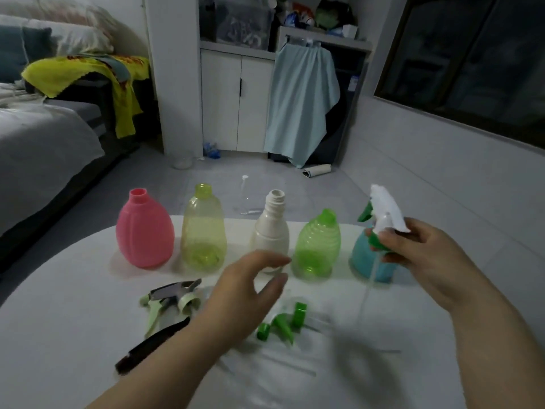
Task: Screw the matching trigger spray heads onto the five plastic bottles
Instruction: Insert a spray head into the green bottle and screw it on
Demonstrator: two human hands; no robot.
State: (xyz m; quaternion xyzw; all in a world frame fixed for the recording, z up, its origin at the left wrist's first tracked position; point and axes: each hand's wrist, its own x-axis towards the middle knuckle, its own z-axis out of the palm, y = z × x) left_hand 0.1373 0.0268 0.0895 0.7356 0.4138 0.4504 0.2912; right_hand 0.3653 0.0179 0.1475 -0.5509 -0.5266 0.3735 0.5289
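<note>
Bottles stand in a row on the worktop [339, 379], none with readable writing (blur hides any label). Right hand [424, 255] pinches a white-green spray head [385, 212] above the blue bottle [370, 261]; left hand [244, 290] hovers, fingers spread.

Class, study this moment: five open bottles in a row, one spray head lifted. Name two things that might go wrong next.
The white-and-green spray head in the right hand trails a long dip tube that might knock the blue bottle. The left hand, reaching toward the light, empty white bottle, might topple it.
</note>
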